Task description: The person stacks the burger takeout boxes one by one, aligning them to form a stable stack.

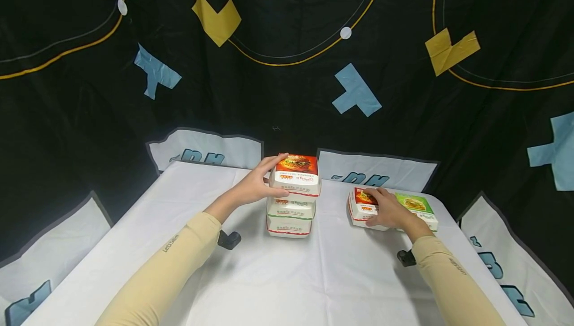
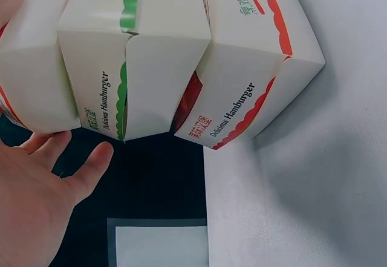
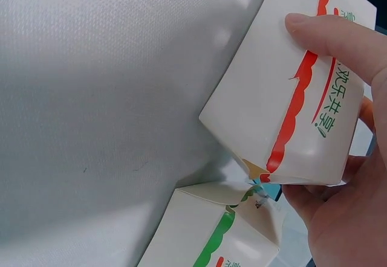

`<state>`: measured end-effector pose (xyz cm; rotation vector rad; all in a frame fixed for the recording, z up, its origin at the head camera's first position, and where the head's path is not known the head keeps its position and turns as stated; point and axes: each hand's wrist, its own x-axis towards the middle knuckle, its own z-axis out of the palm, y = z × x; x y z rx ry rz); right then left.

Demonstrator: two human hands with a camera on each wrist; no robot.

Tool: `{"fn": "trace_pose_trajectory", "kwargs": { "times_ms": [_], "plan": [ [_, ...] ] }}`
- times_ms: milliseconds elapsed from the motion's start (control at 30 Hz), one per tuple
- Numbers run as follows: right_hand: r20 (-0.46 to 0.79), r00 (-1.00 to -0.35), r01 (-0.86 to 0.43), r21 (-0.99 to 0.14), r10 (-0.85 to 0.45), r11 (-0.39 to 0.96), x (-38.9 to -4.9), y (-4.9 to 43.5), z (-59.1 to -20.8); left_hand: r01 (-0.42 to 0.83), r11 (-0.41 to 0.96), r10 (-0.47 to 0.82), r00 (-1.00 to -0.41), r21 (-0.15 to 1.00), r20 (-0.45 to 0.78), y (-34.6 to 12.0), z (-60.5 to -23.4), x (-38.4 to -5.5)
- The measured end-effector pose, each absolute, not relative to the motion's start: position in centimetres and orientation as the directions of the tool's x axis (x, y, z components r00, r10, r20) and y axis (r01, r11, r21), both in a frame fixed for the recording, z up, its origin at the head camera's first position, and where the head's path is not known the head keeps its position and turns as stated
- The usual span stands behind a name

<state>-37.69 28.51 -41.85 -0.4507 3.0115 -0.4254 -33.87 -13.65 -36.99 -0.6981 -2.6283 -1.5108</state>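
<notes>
Three cardboard hamburger boxes stand stacked near the middle of the table: a red-topped box [image 1: 297, 177] uppermost, a green-trimmed box [image 1: 291, 210] under it, and a red-trimmed box [image 1: 289, 228] at the bottom. My left hand [image 1: 253, 185] grips the uppermost box from its left side, thumb at the front and fingers toward the back. To the right, my right hand [image 1: 391, 210] holds another red-trimmed hamburger box [image 3: 260, 92], with the thumb on its front face; some fingers are hidden behind it. Right beside that one sits a green-topped hamburger box [image 1: 417, 205].
A white cloth covers the table [image 1: 278, 281]. Behind it hangs a black curtain [image 1: 278, 96] with tape pieces and a yellow cord. White printed panels [image 1: 376, 169] stand along the far edge. Dark wrist camera mounts [image 1: 229, 240] sit at both wrists.
</notes>
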Motion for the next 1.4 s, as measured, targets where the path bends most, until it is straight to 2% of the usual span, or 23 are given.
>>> {"fn": "trace_pose_trajectory", "kwargs": {
  "times_ms": [633,1400],
  "plan": [
    [-0.035,-0.952,-0.279,-0.307,-0.304,0.91,-36.8,28.2,-40.5,0.382,0.424,0.365,-0.902,0.821,0.232,-13.8,-36.9,-33.9],
    [0.047,-0.933,-0.356,-0.272,-0.357,0.894,-35.5,27.6,-37.4,0.38,0.438,0.362,-0.904,0.815,0.227,-13.6,-36.9,-33.9]
  ]
}}
